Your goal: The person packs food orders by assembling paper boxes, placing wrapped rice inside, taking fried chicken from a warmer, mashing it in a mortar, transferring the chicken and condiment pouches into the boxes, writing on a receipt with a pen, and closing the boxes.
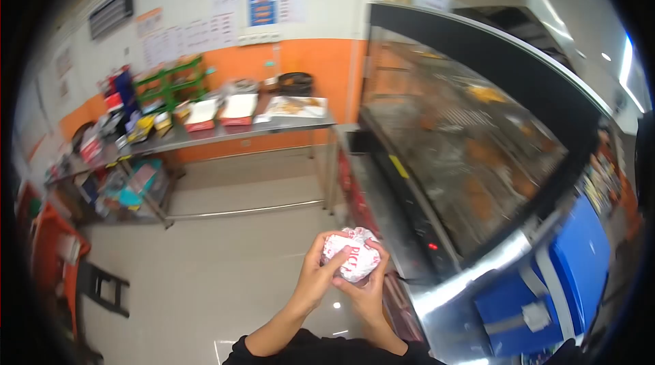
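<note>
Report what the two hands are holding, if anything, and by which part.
A white wrapped bundle with red print: the left hand grips its left side, thumb over the front; the right hand grips its right side, thumb at the lower edge.

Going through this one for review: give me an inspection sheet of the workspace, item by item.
Surface: steel table against the wall; the package is held clear of it.
Job's things: white wrapped package with red lettering.
Clutter: green rack, two red-and-white boxes and assorted blurred items on the table.
Hands: left hand and right hand grip the package from opposite sides.
Cables: nothing seen.
Surroundings: glass-fronted display case and blue bag at right; dark step stool at lower left.
</note>
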Demonstrator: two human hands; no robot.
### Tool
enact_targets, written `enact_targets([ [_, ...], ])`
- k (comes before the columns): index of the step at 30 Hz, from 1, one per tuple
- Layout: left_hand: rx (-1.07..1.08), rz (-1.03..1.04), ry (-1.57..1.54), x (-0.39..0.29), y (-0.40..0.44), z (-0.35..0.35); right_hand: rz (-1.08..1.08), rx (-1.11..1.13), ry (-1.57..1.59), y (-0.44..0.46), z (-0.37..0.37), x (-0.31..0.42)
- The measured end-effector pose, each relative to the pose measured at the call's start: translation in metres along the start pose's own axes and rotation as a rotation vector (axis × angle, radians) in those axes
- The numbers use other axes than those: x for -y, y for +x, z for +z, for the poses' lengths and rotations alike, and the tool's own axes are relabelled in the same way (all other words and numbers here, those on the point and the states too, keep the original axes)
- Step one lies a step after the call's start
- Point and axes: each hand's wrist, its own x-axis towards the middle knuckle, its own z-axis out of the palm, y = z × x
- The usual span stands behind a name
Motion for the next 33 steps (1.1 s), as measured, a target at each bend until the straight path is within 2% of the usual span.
enact_targets([
  [1, -0.081, -0.059, -0.052, -0.009, 0.013, -0.033, 0.106, 0.089, 0.248, 0.014, 0.026, -0.020],
  [5, -0.274, -0.121, -0.256, -0.028, 0.055, -0.155, 0.224, 0.218, 0.357, 0.064, 0.091, -0.112],
  [7, -0.209, -0.107, -0.703, -0.030, 0.078, -0.217, 0.545, 0.248, 0.612, 0.100, 0.120, -0.138],
  [8, -0.140, -0.065, -0.838, -0.033, 0.093, -0.248, 0.586, 0.283, 0.625, 0.121, 0.134, -0.162],
  [9, -0.160, -0.053, -0.834, -0.037, 0.107, -0.275, 0.602, 0.296, 0.634, 0.143, 0.148, -0.180],
  [11, -0.301, 0.106, -0.895, -0.041, 0.141, -0.323, 0.751, 0.312, 0.636, 0.190, 0.175, -0.218],
  [13, -0.299, 0.167, -0.931, -0.039, 0.177, -0.365, 0.803, 0.315, 0.604, 0.231, 0.201, -0.256],
  [15, -0.216, 0.164, -1.123, -0.048, 0.215, -0.401, 0.810, 0.372, 0.377, 0.280, 0.229, -0.294],
  [16, -0.223, 0.197, -1.120, -0.052, 0.235, -0.416, 0.814, 0.404, 0.378, 0.308, 0.241, -0.313],
  [18, -0.438, 0.164, -1.140, -0.061, 0.265, -0.447, 0.976, 0.527, 0.167, 0.362, 0.268, -0.355],
  [19, -0.447, 0.180, -1.129, -0.063, 0.273, -0.458, 0.979, 0.545, 0.178, 0.384, 0.279, -0.370],
  [21, -0.663, 0.197, -0.989, -0.072, 0.294, -0.481, 1.051, 0.659, 0.134, 0.434, 0.307, -0.398],
  [23, -0.732, 0.195, -0.934, -0.073, 0.312, -0.515, 1.026, 0.719, 0.068, 0.482, 0.341, -0.427],
  [25, -0.752, 0.172, -0.788, -0.072, 0.331, -0.550, 0.905, 0.823, -0.003, 0.528, 0.376, -0.460],
  [26, -0.765, 0.172, -0.790, -0.074, 0.347, -0.569, 0.879, 0.808, 0.028, 0.548, 0.394, -0.485],
  [27, -0.743, 0.161, -0.816, -0.076, 0.362, -0.587, 0.893, 0.807, 0.032, 0.565, 0.416, -0.501],
  [29, -0.733, 0.126, -0.846, -0.079, 0.391, -0.623, 0.653, 0.842, -0.009, 0.601, 0.461, -0.529],
  [30, -0.671, 0.090, -0.861, -0.086, 0.413, -0.645, 0.669, 0.831, -0.010, 0.615, 0.485, -0.542],
  [32, -0.550, 0.040, -0.895, -0.092, 0.457, -0.695, 0.488, 0.833, -0.152, 0.637, 0.536, -0.567],
  [33, -0.552, 0.031, -0.902, -0.095, 0.481, -0.724, 0.496, 0.828, -0.159, 0.651, 0.558, -0.589],
])
